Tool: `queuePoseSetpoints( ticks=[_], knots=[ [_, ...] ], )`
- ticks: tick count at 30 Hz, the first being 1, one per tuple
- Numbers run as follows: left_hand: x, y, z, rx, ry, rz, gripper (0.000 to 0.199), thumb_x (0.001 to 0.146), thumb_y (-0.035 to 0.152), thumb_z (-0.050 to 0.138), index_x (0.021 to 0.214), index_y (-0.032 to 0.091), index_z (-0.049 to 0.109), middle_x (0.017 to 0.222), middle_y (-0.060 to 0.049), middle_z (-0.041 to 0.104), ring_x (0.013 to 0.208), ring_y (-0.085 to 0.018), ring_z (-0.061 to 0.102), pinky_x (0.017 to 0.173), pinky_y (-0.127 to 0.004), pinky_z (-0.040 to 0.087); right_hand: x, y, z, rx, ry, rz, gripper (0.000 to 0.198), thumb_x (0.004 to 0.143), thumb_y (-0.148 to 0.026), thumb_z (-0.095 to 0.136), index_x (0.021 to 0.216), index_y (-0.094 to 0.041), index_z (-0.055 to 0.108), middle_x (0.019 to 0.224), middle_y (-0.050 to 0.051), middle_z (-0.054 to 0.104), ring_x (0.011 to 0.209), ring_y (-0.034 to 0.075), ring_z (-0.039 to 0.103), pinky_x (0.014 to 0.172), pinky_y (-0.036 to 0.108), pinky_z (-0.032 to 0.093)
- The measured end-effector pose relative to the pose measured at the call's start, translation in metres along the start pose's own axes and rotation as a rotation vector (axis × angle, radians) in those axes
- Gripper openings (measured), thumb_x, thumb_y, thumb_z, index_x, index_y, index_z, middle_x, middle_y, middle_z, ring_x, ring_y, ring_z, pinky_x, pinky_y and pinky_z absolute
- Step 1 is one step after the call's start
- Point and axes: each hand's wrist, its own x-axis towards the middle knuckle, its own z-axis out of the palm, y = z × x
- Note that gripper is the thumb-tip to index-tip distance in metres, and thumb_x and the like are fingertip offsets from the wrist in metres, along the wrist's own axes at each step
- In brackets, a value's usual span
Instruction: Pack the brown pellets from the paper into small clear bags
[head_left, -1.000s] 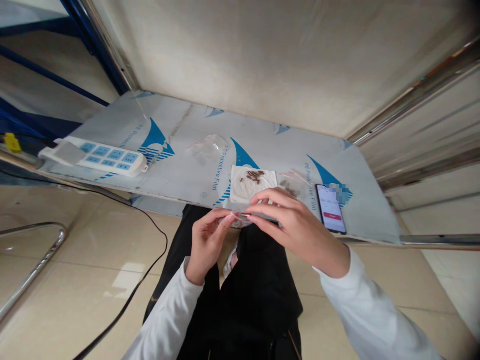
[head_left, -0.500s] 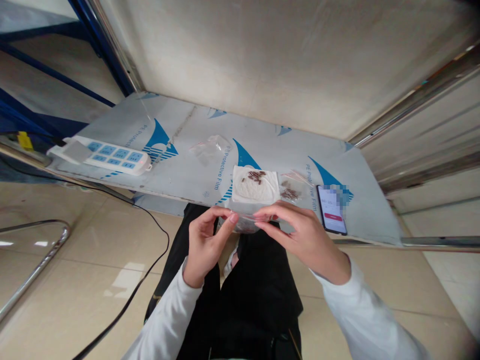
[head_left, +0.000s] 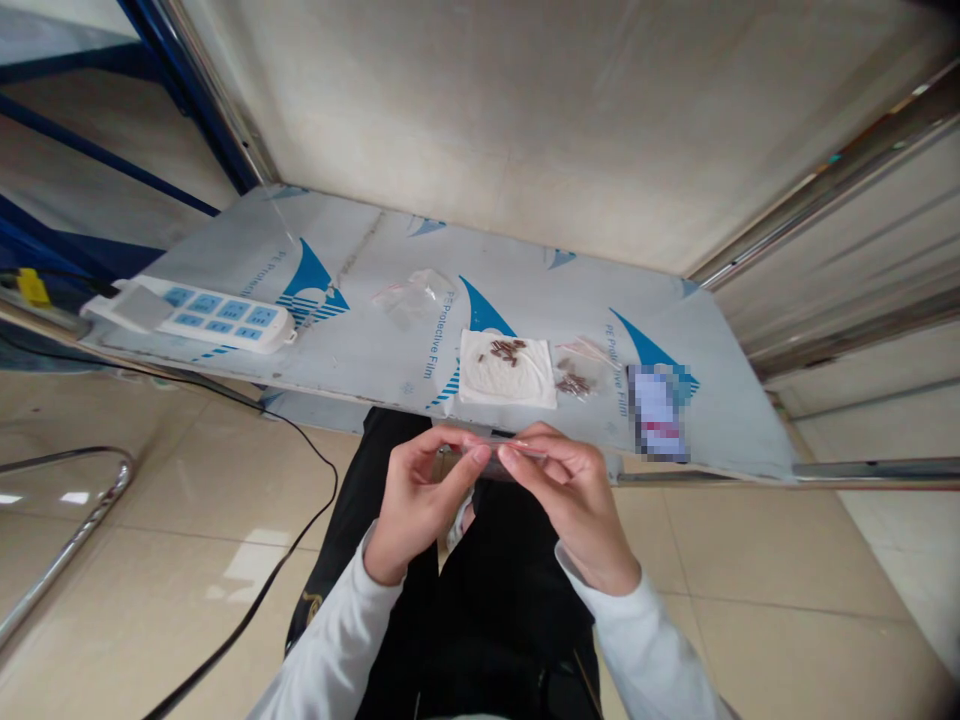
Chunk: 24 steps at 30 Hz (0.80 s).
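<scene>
Between my two hands, just off the table's front edge, is a clear zip-lock bag (head_left: 517, 468) with a reddish strip along its top. My left hand (head_left: 427, 485) pinches one side of that strip between thumb and fingers. My right hand (head_left: 574, 490) pinches it close beside the left thumb. Fingers hide much of the bag, and its contents cannot be made out. Beyond them a white folded cloth or tissue (head_left: 495, 385) carries a small pile of brown pellet-like pieces (head_left: 508, 350). Right of it lies another clear bag (head_left: 592, 360) with similar brown pieces (head_left: 574, 384) in it.
The film-covered table (head_left: 360, 350) holds a white power strip (head_left: 225, 318) at left, crumpled clear bags (head_left: 409, 297) toward the back and a phone (head_left: 658, 412) at right. A black cable (head_left: 285, 555) hangs to the floor at left. A wall panel rises behind.
My right hand has moved left along the bag's top strip, so the thumbs are now nearly together. The left hand stays almost in place. The view has shifted slightly.
</scene>
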Motion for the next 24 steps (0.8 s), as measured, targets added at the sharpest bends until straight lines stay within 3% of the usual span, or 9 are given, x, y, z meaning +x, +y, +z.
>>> queuePoseSetpoints(
  ticks=[6,10,14,20,24],
  knots=[
    [0.000,-0.002,0.002,0.018,0.058,0.022,0.010,0.077,0.025,0.072,0.076,0.015,0.069,0.075,-0.004,0.070,0.071,-0.014,0.062,0.071,-0.024,0.049,-0.004,0.003,0.002,0.061,0.075,0.124,0.014,0.078,-0.034,0.072,0.082,-0.021,0.071,0.076,0.002,0.070,0.076,0.017,0.065,0.071,0.028,0.052],
    [-0.001,-0.001,0.000,0.017,-0.019,-0.063,0.011,0.077,0.026,0.072,0.080,0.015,0.070,0.078,-0.004,0.072,0.073,-0.014,0.064,0.070,-0.023,0.051,-0.006,0.004,0.001,0.023,0.067,0.101,0.015,0.076,-0.033,0.074,0.074,-0.019,0.068,0.072,0.001,0.068,0.071,0.015,0.063,0.068,0.026,0.051],
    [0.001,-0.001,0.000,0.043,-0.077,-0.090,0.011,0.075,0.026,0.074,0.080,0.016,0.073,0.079,-0.006,0.074,0.073,-0.017,0.067,0.072,-0.026,0.053,-0.008,0.006,-0.002,0.011,0.022,0.125,0.015,0.078,-0.034,0.073,0.081,-0.020,0.071,0.078,0.003,0.071,0.076,0.018,0.066,0.076,0.030,0.053],
    [0.002,-0.004,0.003,0.089,-0.013,-0.095,0.016,0.075,0.030,0.074,0.074,0.014,0.072,0.074,-0.007,0.073,0.069,-0.017,0.066,0.068,-0.026,0.053,-0.014,0.016,-0.003,0.092,0.113,0.174,0.015,0.078,-0.036,0.072,0.081,-0.021,0.069,0.076,0.001,0.070,0.072,0.016,0.065,0.071,0.028,0.054],
    [0.003,-0.001,0.004,0.057,-0.100,-0.170,0.018,0.074,0.031,0.075,0.077,0.013,0.072,0.076,-0.007,0.074,0.070,-0.017,0.067,0.066,-0.026,0.054,-0.017,0.018,-0.006,0.096,0.144,0.124,0.014,0.078,-0.032,0.072,0.074,-0.022,0.063,0.076,-0.001,0.067,0.072,0.014,0.062,0.068,0.025,0.052]
  ],
)
